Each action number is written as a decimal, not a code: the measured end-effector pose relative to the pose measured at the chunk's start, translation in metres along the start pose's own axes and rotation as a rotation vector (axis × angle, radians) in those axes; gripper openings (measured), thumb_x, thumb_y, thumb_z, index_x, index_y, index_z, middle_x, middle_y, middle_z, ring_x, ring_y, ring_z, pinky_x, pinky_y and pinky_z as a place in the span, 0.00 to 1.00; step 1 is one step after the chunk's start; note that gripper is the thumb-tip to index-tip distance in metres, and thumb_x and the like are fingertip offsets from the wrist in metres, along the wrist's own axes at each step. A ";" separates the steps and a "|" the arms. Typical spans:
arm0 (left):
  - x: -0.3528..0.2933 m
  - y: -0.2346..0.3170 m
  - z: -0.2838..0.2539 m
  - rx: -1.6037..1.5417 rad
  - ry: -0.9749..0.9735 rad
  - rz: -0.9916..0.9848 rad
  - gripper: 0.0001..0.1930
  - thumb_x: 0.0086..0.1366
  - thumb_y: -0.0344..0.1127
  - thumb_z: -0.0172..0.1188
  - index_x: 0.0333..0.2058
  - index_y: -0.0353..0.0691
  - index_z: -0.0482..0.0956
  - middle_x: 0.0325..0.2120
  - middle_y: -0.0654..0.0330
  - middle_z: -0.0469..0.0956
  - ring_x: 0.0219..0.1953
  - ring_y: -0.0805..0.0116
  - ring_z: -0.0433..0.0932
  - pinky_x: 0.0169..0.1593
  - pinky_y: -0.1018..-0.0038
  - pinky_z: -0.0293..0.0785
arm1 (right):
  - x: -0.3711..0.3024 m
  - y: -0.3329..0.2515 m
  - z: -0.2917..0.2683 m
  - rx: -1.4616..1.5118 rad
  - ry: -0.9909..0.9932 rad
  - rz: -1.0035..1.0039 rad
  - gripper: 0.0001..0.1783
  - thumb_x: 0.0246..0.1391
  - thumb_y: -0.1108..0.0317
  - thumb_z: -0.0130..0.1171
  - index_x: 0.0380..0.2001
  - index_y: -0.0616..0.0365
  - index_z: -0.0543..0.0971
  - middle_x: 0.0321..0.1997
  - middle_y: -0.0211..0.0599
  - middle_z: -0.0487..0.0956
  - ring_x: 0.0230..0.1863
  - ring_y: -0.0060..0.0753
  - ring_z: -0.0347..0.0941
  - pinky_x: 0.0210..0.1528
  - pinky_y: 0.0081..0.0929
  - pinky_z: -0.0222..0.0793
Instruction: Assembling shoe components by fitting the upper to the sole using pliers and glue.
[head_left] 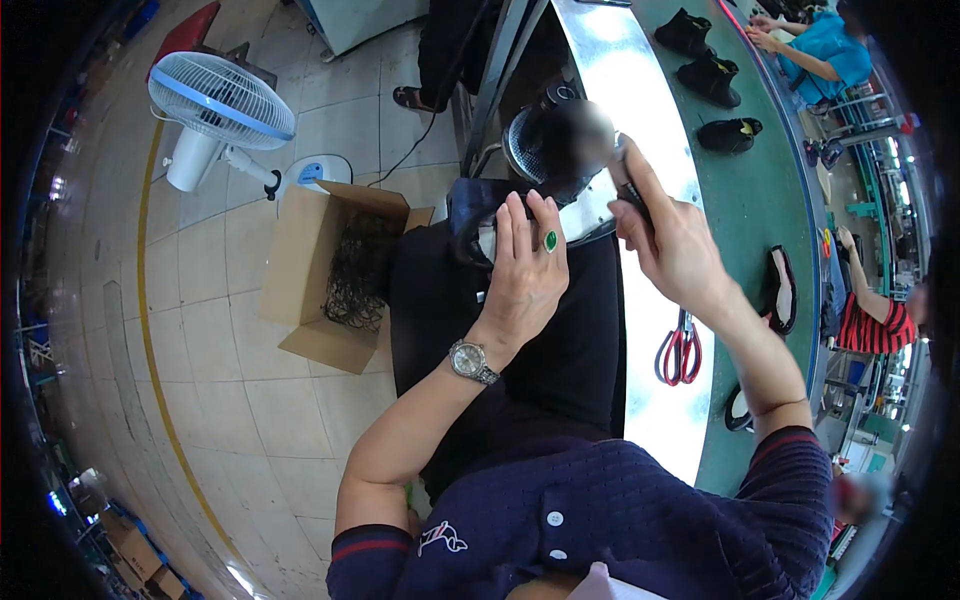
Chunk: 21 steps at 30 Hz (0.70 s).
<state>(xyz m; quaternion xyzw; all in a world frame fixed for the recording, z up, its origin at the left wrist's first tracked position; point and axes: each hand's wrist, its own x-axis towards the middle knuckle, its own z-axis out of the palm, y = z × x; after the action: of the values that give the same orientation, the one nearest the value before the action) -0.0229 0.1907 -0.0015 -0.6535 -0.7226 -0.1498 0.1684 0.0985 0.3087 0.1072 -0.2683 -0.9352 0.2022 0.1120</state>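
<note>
A dark shoe [468, 205] with a pale patch lies on my lap. My left hand [527, 258] grips its near side, fingers long and close together over it, thumb hidden. A watch is on that wrist and a green-stoned ring on a finger. Over the edge of the shiny metal bench, my right hand [682, 245] is closed around a dark-handled tool [629, 190]; its working end is too blurred to make out. Just beyond both hands stands a dark round object [560, 140], partly blurred. Red-handled scissors [680, 355] lie on the bench below my right hand.
A cardboard box [300, 265] with dark stringy scraps stands left of my legs, near a white fan [222, 110]. Several black shoes [708, 78] sit on the green conveyor belt [735, 195] beyond the metal bench [655, 420]. Other people work across it.
</note>
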 end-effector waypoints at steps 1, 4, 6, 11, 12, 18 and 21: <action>0.000 0.001 0.000 -0.001 0.031 0.013 0.27 0.56 0.25 0.54 0.55 0.18 0.67 0.54 0.35 0.68 0.57 0.36 0.68 0.64 0.53 0.62 | -0.004 0.006 0.007 -0.006 0.001 0.004 0.37 0.61 0.72 0.52 0.70 0.50 0.51 0.20 0.54 0.77 0.21 0.55 0.77 0.29 0.46 0.72; -0.001 -0.001 0.000 -0.068 0.063 -0.003 0.24 0.57 0.24 0.53 0.53 0.19 0.69 0.52 0.36 0.70 0.57 0.37 0.69 0.63 0.54 0.64 | -0.003 0.016 0.011 -0.246 -0.324 0.065 0.37 0.61 0.71 0.52 0.70 0.49 0.50 0.18 0.53 0.76 0.20 0.53 0.76 0.28 0.46 0.71; -0.004 -0.005 0.002 -0.067 0.091 0.014 0.23 0.57 0.24 0.53 0.52 0.19 0.70 0.51 0.37 0.72 0.57 0.38 0.70 0.62 0.54 0.65 | 0.000 0.003 0.002 -0.196 -0.263 0.032 0.37 0.61 0.71 0.52 0.70 0.50 0.50 0.18 0.52 0.76 0.20 0.53 0.76 0.27 0.45 0.71; -0.004 -0.005 0.008 -0.086 0.146 0.058 0.20 0.58 0.24 0.56 0.49 0.22 0.74 0.46 0.39 0.75 0.56 0.39 0.71 0.62 0.54 0.66 | -0.010 -0.004 0.028 -0.277 -0.313 0.141 0.37 0.61 0.72 0.51 0.71 0.50 0.50 0.16 0.47 0.76 0.17 0.48 0.75 0.22 0.38 0.70; -0.004 -0.005 0.008 -0.089 0.148 0.064 0.20 0.58 0.24 0.56 0.49 0.22 0.74 0.46 0.39 0.75 0.56 0.39 0.71 0.62 0.54 0.66 | -0.012 -0.001 0.029 -0.270 -0.285 0.092 0.37 0.62 0.71 0.51 0.71 0.51 0.49 0.16 0.48 0.76 0.17 0.48 0.76 0.23 0.39 0.70; -0.008 -0.006 0.005 -0.114 0.187 0.019 0.16 0.59 0.25 0.57 0.46 0.23 0.76 0.44 0.41 0.76 0.57 0.40 0.71 0.63 0.56 0.66 | -0.005 -0.018 0.019 -0.101 -0.148 0.006 0.36 0.61 0.72 0.51 0.70 0.53 0.52 0.18 0.50 0.77 0.18 0.49 0.76 0.23 0.38 0.70; -0.006 -0.008 0.001 -0.195 0.212 -0.010 0.22 0.57 0.28 0.62 0.50 0.25 0.72 0.48 0.42 0.73 0.56 0.42 0.71 0.61 0.57 0.68 | -0.003 -0.012 0.034 -0.150 -0.268 0.129 0.35 0.61 0.72 0.51 0.69 0.54 0.53 0.18 0.49 0.77 0.18 0.48 0.76 0.22 0.37 0.70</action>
<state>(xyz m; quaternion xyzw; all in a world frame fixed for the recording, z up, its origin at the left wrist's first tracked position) -0.0302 0.1846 -0.0054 -0.6436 -0.6860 -0.2884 0.1788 0.0845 0.2871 0.0814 -0.3061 -0.9350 0.1726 -0.0471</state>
